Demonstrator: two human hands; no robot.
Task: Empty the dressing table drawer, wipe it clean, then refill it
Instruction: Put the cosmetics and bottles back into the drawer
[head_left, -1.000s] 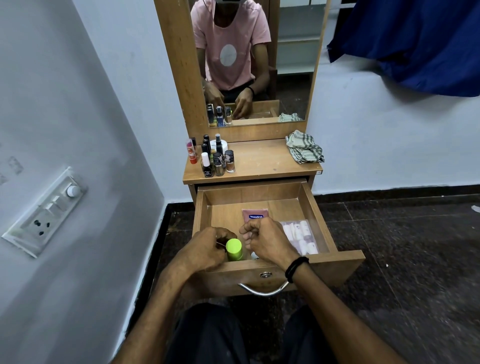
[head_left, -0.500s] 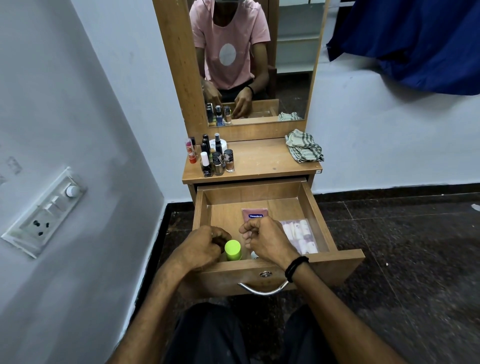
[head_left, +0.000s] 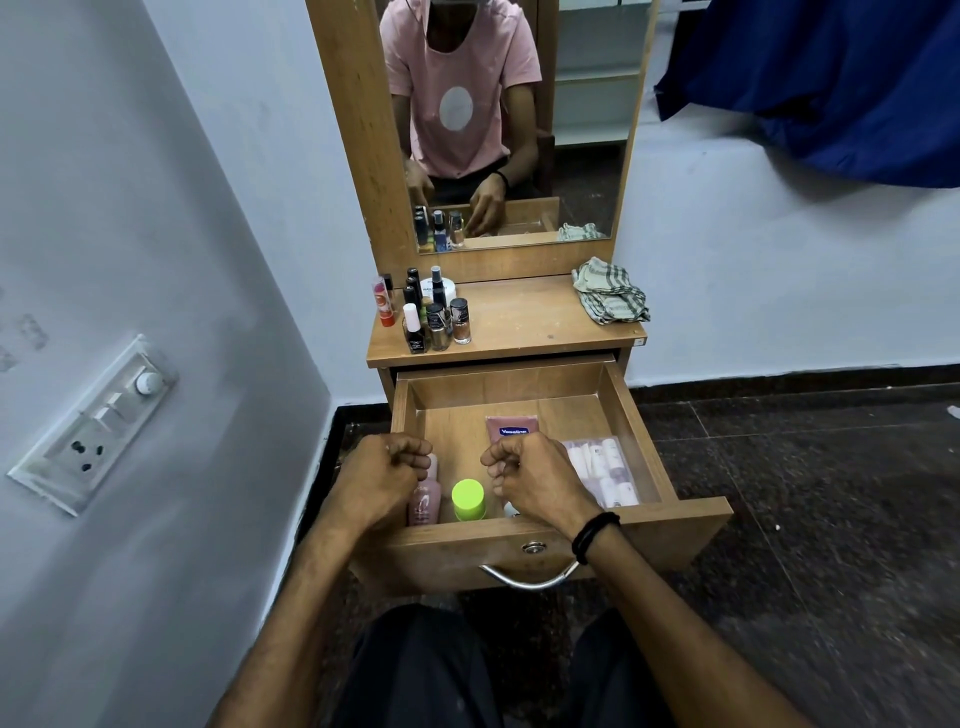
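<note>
the fingers of our left hand (head_left: 382, 475) are curled in, just beside the top of a pink bottle (head_left: 426, 503); we cannot tell if they grip it. our right hand (head_left: 537, 480) is curled too, its hold hidden. between them a green-capped bottle (head_left: 467, 500) stands in the open drawer (head_left: 457, 552), a vaseline tube (head_left: 511, 427) behind.
</note>
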